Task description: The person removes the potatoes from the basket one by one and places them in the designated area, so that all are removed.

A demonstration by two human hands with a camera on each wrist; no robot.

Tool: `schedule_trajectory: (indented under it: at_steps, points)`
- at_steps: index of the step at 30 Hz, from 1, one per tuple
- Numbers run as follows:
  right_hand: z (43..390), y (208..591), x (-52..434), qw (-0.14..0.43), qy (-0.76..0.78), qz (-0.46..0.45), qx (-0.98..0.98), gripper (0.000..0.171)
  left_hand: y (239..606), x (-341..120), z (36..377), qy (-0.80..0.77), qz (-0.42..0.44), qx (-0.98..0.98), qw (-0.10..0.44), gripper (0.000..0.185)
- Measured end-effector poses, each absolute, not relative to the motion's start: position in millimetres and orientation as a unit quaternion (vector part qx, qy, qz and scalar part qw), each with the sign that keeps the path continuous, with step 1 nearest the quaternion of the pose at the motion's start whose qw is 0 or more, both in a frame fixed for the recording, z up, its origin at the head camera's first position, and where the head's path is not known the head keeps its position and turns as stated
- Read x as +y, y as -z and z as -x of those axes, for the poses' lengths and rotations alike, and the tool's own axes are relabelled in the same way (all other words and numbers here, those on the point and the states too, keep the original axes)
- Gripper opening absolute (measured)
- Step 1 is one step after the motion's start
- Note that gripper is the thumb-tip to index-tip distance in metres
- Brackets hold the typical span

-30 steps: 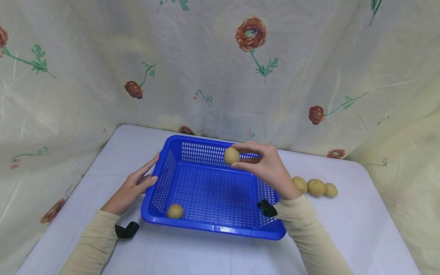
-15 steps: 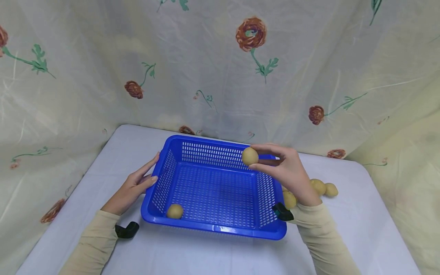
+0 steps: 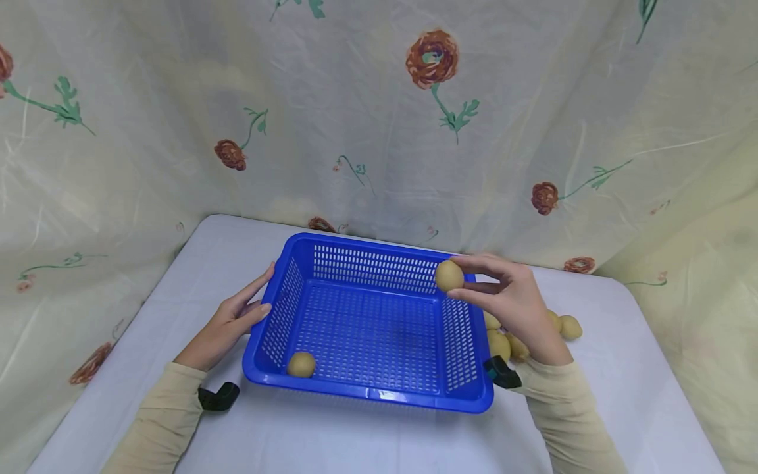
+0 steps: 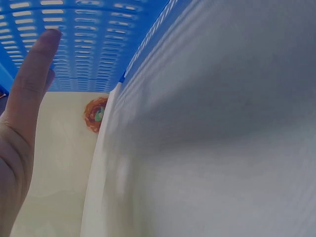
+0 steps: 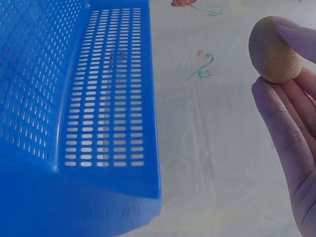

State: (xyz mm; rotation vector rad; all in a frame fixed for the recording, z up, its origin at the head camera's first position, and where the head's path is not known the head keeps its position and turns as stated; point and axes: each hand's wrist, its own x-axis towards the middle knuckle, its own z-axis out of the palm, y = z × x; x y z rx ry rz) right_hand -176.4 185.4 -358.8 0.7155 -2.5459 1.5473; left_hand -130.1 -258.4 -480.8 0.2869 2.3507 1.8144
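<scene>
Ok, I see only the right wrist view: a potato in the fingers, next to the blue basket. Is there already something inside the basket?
Observer: Yes, one potato lies in the basket, at its near left corner.
Operator: And where is the left hand?
Observer: The left hand rests against the basket's left wall from outside, with its fingers straight.
Operator: Are there more potatoes on the table?
Observer: Yes, a few potatoes lie on the table to the right of the basket. They are partly hidden behind the right hand, which pinches the held potato.
</scene>
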Motion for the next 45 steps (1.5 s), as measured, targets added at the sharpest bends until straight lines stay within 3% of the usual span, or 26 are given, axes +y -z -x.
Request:
schedule_trajectory:
  at_steps: [25, 45]
  points:
    - [161, 383, 229, 0.051, -0.510, -0.209, -0.833, 0.046, 478, -256, 130, -0.608, -0.098, 0.784, 0.076, 0.064]
    - [152, 404, 277, 0.093, -0.476, -0.126, -0.865, 0.045, 482, -259, 131, -0.608, -0.095, 0.784, 0.081, 0.065]
